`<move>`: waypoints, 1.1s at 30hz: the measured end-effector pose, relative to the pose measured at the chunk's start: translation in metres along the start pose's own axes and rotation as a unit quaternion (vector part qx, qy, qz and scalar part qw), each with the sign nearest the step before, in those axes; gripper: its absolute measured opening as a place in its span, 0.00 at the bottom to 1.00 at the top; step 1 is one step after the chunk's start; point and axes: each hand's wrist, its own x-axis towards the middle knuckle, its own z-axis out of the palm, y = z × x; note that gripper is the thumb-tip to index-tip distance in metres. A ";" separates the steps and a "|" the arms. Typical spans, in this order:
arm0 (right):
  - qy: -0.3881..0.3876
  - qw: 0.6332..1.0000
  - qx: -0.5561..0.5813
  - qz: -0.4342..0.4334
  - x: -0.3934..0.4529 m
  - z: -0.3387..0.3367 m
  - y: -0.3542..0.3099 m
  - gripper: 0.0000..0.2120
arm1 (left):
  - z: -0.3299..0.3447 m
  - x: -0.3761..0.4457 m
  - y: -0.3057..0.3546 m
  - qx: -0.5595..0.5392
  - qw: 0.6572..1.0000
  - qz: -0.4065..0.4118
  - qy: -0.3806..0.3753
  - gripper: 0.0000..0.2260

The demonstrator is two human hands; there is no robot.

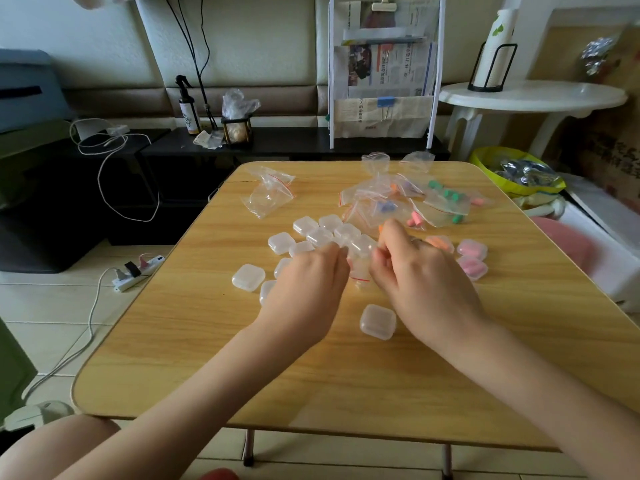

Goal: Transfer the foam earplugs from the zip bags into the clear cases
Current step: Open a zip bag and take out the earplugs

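Observation:
My left hand (pixel 308 285) and my right hand (pixel 415 271) meet over the middle of the wooden table (pixel 311 368). Between them they pinch a small clear zip bag (pixel 360 271) with a red seal line. An orange earplug (pixel 381 228) shows at my right fingertips. Several empty clear cases (pixel 318 235) lie clustered just beyond my hands, and one clear case (pixel 377 322) sits below my right hand. Zip bags with green, pink, purple and orange earplugs (pixel 415 202) pile at the far right. Two cases with pink earplugs (pixel 471 258) lie right of my right hand.
Empty zip bags (pixel 268 195) lie at the far left of the table. A case holding orange earplugs (pixel 440 242) sits by my right hand. A power strip (pixel 138 271) and cables lie on the floor left of the table. A yellow bag (pixel 516 174) stands at the right.

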 end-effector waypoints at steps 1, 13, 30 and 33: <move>-0.011 1.000 0.023 -0.019 -0.001 -0.001 0.000 0.08 | -0.002 0.001 0.001 -0.013 1.000 -0.006 0.011 0.18; -0.124 0.986 0.105 0.046 0.002 0.005 -0.004 0.14 | 0.003 -0.005 0.005 -0.056 0.996 0.048 0.060 0.18; -0.154 0.864 0.436 0.199 0.014 -0.005 0.007 0.27 | -0.029 0.015 -0.007 -0.513 0.823 -0.242 -0.001 0.05; -0.171 0.855 0.443 0.211 0.014 -0.004 0.008 0.24 | -0.032 0.015 -0.007 -0.558 0.800 -0.220 -0.031 0.01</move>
